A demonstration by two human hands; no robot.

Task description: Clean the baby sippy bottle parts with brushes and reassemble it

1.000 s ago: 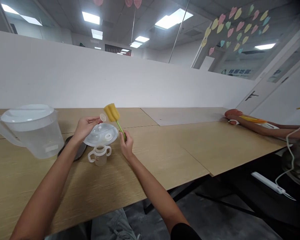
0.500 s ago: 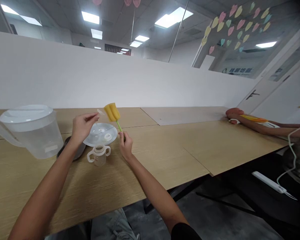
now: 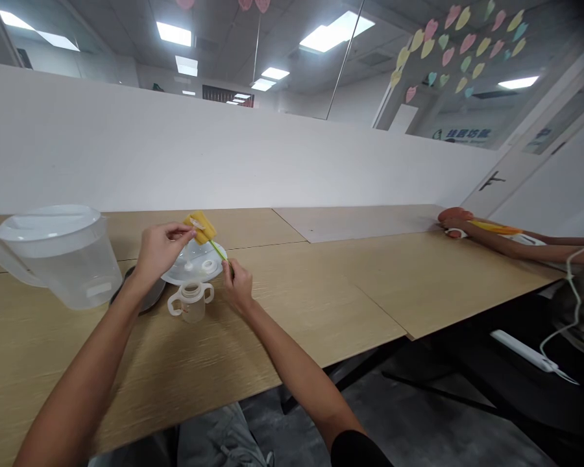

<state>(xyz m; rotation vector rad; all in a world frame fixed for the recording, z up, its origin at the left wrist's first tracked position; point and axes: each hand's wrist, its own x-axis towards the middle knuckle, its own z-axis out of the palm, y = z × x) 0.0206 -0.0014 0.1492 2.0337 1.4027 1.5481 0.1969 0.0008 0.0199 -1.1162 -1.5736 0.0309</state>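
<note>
My right hand (image 3: 238, 284) is closed round the green handle of a sponge brush (image 3: 205, 232) with a yellow head. Between the fingertips of my left hand (image 3: 161, 246) is a small clear piece (image 3: 197, 224), probably a bottle nipple, though it is too small to be sure. The sponge head lies right behind that piece and seems to touch it. Below both hands stands a clear bowl (image 3: 172, 275) with a white ring (image 3: 208, 266) and other small parts in it. Nearer to me, an uncapped baby bottle (image 3: 193, 305) with two handles stands upright on the table.
A lidded water pitcher (image 3: 73, 259) stands at the left. A dark round dish (image 3: 150, 299) sits partly behind my left forearm. The wooden table (image 3: 321, 292) runs along a white wall. At the far right another person's arms (image 3: 496, 241) rest on the table.
The sponge brush has moved left with my right hand, and its head has come up to the clear piece. My left hand has stayed nearly where it was.
</note>
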